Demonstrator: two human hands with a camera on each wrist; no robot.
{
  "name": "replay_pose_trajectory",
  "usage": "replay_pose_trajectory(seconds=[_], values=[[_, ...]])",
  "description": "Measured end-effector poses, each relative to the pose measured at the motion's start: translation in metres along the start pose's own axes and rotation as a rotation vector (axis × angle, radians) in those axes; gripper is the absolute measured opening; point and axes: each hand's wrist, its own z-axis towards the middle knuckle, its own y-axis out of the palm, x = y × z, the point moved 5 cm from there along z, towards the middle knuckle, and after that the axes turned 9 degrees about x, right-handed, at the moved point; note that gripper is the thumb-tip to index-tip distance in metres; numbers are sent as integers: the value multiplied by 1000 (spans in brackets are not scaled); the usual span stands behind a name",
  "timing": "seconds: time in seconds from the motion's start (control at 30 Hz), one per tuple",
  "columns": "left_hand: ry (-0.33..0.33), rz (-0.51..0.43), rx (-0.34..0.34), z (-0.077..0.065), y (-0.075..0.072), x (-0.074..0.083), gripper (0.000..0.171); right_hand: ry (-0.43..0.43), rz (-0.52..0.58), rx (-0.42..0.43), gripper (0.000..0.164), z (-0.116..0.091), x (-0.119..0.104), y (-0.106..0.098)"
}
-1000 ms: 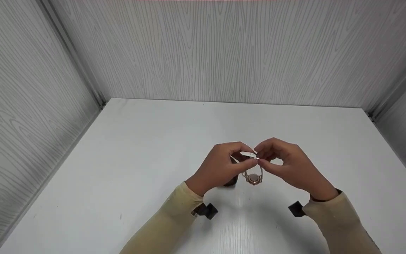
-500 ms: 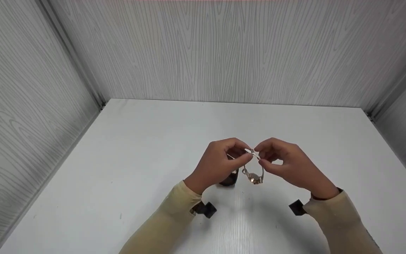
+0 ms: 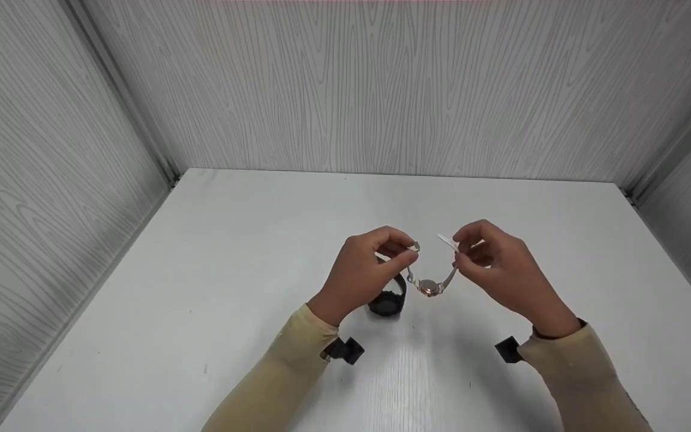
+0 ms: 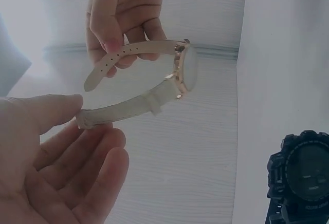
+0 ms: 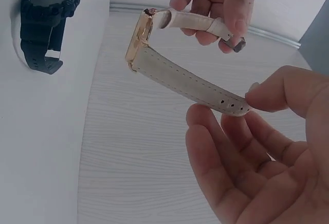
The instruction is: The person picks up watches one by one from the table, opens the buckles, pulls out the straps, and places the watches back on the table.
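A wristwatch (image 3: pixel 429 287) with a pale strap and a rose-gold case hangs between my two hands, its strap unfastened and its case lowest. My left hand (image 3: pixel 362 271) pinches the buckle end between thumb and fingers. The strap end with the punched holes is pinched by my right hand (image 3: pixel 497 264), its tip sticking up past the fingers. In the right wrist view the metal buckle (image 5: pixel 236 43) shows at the left hand's fingertips. A strap loop (image 4: pixel 152 102) sits on the buckle half in the left wrist view.
A black digital watch (image 3: pixel 386 304) stands on the white table (image 3: pixel 249 252), just below and behind my left hand, its strap curved upward. Grey wood-grain panels (image 3: pixel 345 84) enclose the table at the back and both sides.
My hands have moved apart, and the two strap ends that met between the fingertips are now separate. The watch case has risen slightly, and more of the black watch shows.
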Motion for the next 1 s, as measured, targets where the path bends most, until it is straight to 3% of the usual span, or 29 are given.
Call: replay_pose_trajectory(seconds=[0.4,0.73,0.87,1.0], values=[[-50,62,-96,-3,17,-10,18,-25,-42,-30,7,1,8,10],[-68,110,-142,-1,31,-24,9,53,-52,-125,5,6,31,21],[-100,189,-175,3,38,-32,10,111,-36,-173,7,8,45,24],[-113,333,-227,8,50,-40,14,186,-26,-217,7,10,60,28]])
